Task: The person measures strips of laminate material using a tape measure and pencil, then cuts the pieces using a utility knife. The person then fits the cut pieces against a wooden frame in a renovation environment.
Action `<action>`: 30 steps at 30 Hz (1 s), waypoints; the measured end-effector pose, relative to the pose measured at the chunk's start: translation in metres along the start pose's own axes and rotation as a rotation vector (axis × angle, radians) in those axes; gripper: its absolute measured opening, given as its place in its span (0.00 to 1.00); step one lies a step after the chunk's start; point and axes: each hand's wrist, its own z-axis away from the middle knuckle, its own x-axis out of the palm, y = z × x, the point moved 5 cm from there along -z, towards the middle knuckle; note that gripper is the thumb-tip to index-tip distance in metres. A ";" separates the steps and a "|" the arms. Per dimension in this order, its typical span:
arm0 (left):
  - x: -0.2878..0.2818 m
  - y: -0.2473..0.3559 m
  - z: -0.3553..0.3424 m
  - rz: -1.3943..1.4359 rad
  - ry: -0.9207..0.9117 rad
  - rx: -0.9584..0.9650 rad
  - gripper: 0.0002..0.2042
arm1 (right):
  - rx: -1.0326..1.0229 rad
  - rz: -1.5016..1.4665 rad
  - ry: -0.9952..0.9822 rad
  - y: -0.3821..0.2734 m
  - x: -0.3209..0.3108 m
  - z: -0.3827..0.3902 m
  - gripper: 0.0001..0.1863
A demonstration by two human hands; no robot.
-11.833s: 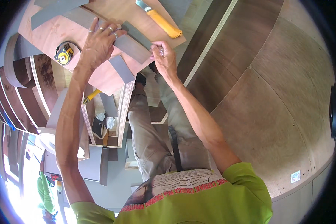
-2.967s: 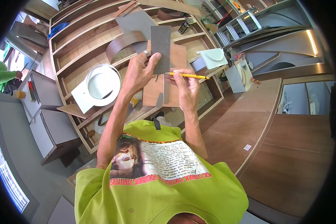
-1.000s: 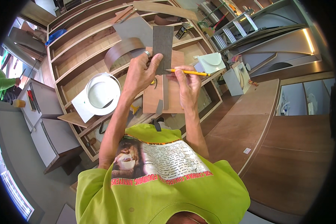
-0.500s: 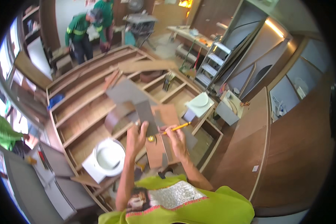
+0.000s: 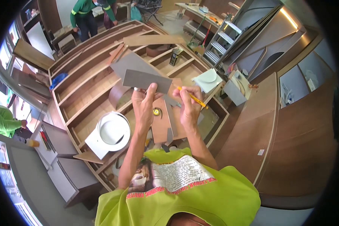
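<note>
A small grey rectangular sheet (image 5: 143, 80) is pinched in my left hand (image 5: 142, 105), thumb on top, its long side running crosswise. Something small and white pokes out by those fingers; I cannot make out what it is. My right hand (image 5: 189, 107) grips a yellow pencil (image 5: 198, 101) just right of the sheet, the pencil slanting down to the right. Below, between my hands, a yellow and black tape measure (image 5: 156, 112) rests on a brown board (image 5: 161, 128). A larger grey sheet (image 5: 130, 62) lies beyond the held piece.
A wide wooden frame with compartments (image 5: 84, 103) spreads beneath. On it stand a white ring-shaped fixture (image 5: 101, 148), a white lidded piece (image 5: 207, 81) and a can (image 5: 174, 56). A stepladder (image 5: 222, 43) stands far right, a brown panel (image 5: 248, 132) nearer. Co-workers (image 5: 87, 15) are far left; another (image 5: 3, 122) is at left.
The grey sheet has been raised and turned from pointing away to lying crosswise. My right hand has moved up and right, and the pencil's back end has swung downward.
</note>
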 end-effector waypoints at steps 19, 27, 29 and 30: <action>0.012 -0.003 0.021 0.040 -0.039 0.063 0.09 | -0.177 0.303 -0.134 -0.014 0.017 0.002 0.05; 0.015 -0.002 0.024 0.008 -0.042 0.064 0.10 | -0.177 0.315 -0.120 -0.018 0.014 0.002 0.04; 0.016 -0.002 0.025 0.007 -0.045 0.064 0.10 | -0.172 0.312 -0.113 -0.019 0.014 0.002 0.04; 0.016 -0.002 0.025 0.006 -0.048 0.066 0.10 | -0.170 0.311 -0.109 -0.020 0.014 0.003 0.04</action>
